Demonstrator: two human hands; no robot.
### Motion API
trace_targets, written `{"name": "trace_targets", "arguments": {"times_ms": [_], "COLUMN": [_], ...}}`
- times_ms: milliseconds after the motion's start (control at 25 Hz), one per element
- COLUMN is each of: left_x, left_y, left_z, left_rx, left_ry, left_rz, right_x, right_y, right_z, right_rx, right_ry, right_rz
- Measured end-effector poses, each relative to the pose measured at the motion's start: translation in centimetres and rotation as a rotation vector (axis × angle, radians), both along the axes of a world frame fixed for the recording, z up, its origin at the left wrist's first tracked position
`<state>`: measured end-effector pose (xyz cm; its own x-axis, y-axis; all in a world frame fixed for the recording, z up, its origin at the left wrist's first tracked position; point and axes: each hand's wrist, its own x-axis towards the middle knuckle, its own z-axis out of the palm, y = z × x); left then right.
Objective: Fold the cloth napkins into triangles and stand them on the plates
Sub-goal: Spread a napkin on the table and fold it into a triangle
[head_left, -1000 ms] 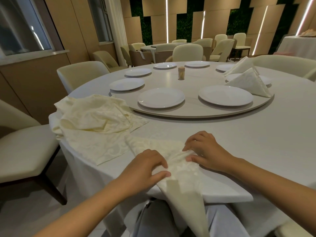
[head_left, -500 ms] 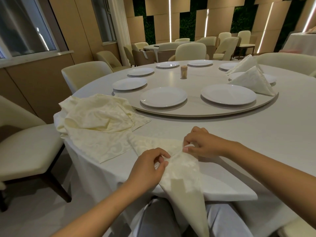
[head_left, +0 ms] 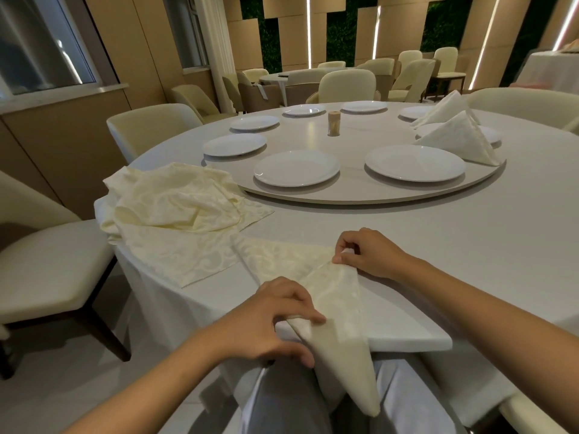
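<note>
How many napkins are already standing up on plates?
2. Both are on the right side: a nearer folded napkin and a farther folded napkin just behind it. Others may be out of view.

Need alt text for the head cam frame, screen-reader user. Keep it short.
Two hands fold a cream napkin at the near edge of a round table: the left hand pinches its lower fold, the right hand pinches its upper corner. A pile of napkins lies to the left; beyond are white plates, two holding folded napkins.
</note>
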<state>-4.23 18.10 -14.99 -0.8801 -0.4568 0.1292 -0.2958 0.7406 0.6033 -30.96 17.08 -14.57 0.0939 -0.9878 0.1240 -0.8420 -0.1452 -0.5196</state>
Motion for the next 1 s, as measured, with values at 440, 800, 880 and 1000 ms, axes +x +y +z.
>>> {"name": "trace_targets", "arguments": {"times_ms": [440,800,880,1000], "left_x": [-0.3,-0.3,-0.3,-0.5], "left_y": [0.0,0.4,0.2,-0.2], "left_z": [-0.6,0.2,-0.1,-0.1], "left_rx": [-0.015,0.347,0.380,0.337], "left_ry": [0.032,0.368,0.468,0.550], "left_rz": [0.050,0.447,0.662,0.853], "right_x": [1.3,-0.2,0.2,0.9], "right_y": [2.4,3.9,4.2,3.8], "right_z": [1.0,1.5,1.7,1.3], "right_rx": [-0.075,0.222,0.257,0.148], "right_ry": [-0.206,-0.308,-0.371,-0.288], "right_rz": [0.005,0.090,0.048,0.059]}}
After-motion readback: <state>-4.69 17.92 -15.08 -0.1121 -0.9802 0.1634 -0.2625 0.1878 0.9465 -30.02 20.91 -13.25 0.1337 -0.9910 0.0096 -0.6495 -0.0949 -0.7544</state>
